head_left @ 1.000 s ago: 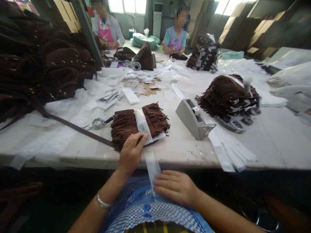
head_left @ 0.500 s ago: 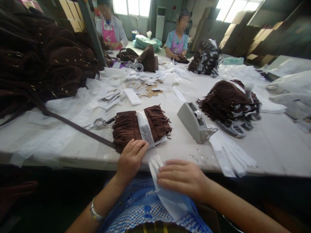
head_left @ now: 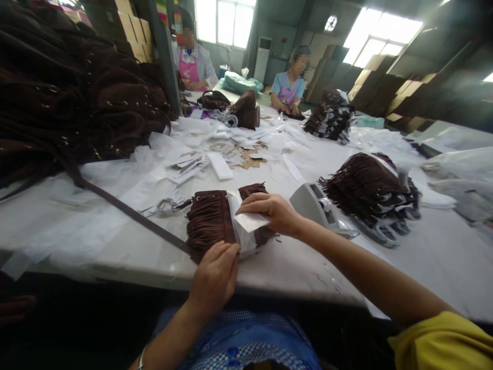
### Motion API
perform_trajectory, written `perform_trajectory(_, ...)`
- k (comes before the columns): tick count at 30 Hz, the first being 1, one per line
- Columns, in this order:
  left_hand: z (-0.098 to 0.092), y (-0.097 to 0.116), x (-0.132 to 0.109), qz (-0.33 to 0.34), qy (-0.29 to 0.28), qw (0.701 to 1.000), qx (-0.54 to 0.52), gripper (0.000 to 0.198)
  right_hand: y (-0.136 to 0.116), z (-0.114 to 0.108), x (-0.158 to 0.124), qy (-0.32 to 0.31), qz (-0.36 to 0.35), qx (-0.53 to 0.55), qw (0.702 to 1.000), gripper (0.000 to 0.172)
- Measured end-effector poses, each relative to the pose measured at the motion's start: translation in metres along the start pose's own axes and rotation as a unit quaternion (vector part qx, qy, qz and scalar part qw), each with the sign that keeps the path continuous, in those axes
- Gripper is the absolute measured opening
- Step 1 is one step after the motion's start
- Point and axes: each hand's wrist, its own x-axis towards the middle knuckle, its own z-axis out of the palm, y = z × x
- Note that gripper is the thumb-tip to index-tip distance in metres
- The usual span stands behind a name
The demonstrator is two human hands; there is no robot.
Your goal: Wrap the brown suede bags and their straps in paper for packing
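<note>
In the head view, the brown fringed bag (head_left: 208, 218) lies close to the near edge of the bench (head_left: 300, 270), with a strap (head_left: 134, 217) running from it toward the bench's left. A white strip (head_left: 250, 223) crosses the middle of the bag. The right hand (head_left: 275, 210) pinches the strip's end above the bag; the left hand (head_left: 215, 272) rests its fingertips at the bag's near side, by the strip (whether the thumb nips it from beneath, I cannot tell). To do this well, I judge, the left fingers should anchor firmly while the right draws the end snug and square, with no fringe trapped crooked. The tape dispenser (head_left: 309, 201) sits just beside the bag, behind the right forearm, so the elbow needs care.
</note>
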Motion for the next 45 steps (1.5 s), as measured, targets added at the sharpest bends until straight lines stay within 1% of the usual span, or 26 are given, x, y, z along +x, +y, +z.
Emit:
perform_trajectory(2,0.001,0.002,-0.002,-0.014,0.006,1.000,-0.009,0.027,0.010,0.005,0.005,-0.024,0.025,-0.014,0.999,0.033)
perform_trajectory(4,0.000,0.002,-0.003,-0.018,0.010,1.000,-0.017,0.027,0.019,0.012,0.007,-0.046,0.086,-0.041,0.994,0.039)
perform_trajectory(5,0.000,0.003,-0.004,-0.020,0.011,1.000,-0.021,0.027,0.023,0.016,0.007,-0.050,0.118,-0.055,0.990,0.039)
perform_trajectory(7,0.000,0.002,-0.004,-0.025,0.014,0.999,-0.027,0.030,0.031,0.023,0.010,-0.043,0.167,-0.067,0.983,0.030)
perform_trajectory(9,0.000,0.002,-0.004,-0.033,0.014,0.999,-0.025,0.033,0.038,0.030,0.012,-0.027,0.189,-0.064,0.979,0.016)
perform_trajectory(10,0.000,0.002,-0.004,-0.034,0.012,0.999,-0.023,0.033,0.041,0.033,0.013,-0.020,0.194,-0.064,0.979,0.018)
perform_trajectory(12,0.000,0.002,-0.002,-0.032,0.008,0.999,-0.021,0.033,0.045,0.038,0.015,-0.013,0.194,-0.081,0.978,0.028)
perform_trajectory(15,-0.001,0.002,0.004,-0.034,-0.001,0.999,-0.013,0.031,0.045,0.044,0.012,0.016,0.183,-0.127,0.975,0.032)
perform_trajectory(18,-0.001,0.003,0.011,-0.030,-0.003,1.000,0.007,0.028,0.043,0.049,0.008,0.051,0.188,-0.143,0.970,0.030)
perform_trajectory(20,-0.002,0.003,0.016,-0.027,0.002,0.999,0.019,0.024,0.042,0.051,0.006,0.061,0.202,-0.139,0.967,0.029)
perform_trajectory(22,-0.001,0.002,0.020,-0.027,-0.002,0.999,0.030,0.023,0.042,0.052,0.007,0.064,0.222,-0.130,0.964,0.028)
perform_trajectory(26,0.000,0.000,0.028,-0.020,-0.023,0.998,0.052,0.025,0.048,0.054,0.011,0.070,0.282,-0.090,0.953,0.019)
perform_trajectory(29,0.003,-0.003,0.034,-0.014,-0.031,0.997,0.073,0.026,0.053,0.054,0.016,0.066,0.307,-0.070,0.947,0.017)
perform_trajectory(33,0.007,-0.009,0.043,-0.016,-0.030,0.994,0.100,0.027,0.056,0.053,0.019,0.063,0.308,-0.052,0.948,0.016)
perform_trajectory(37,0.011,-0.013,0.047,-0.029,-0.047,0.992,0.110,0.026,0.057,0.056,0.017,0.087,0.290,-0.067,0.951,0.016)
perform_trajectory(39,0.012,-0.014,0.047,-0.037,-0.058,0.991,0.114,0.024,0.057,0.057,0.017,0.094,0.289,-0.075,0.950,0.020)
perform_trajectory(40,0.012,-0.014,0.046,-0.040,-0.064,0.990,0.116,0.025,0.058,0.057,0.017,0.092,0.290,-0.076,0.950,0.026)
perform_trajectory(43,0.012,-0.013,0.046,-0.042,-0.084,0.988,0.119,0.027,0.058,0.055,0.021,0.062,0.291,-0.078,0.952,0.053)
perform_trajectory(45,0.011,-0.012,0.047,-0.034,-0.100,0.987,0.124,0.028,0.059,0.051,0.025,0.031,0.295,-0.077,0.952,0.067)
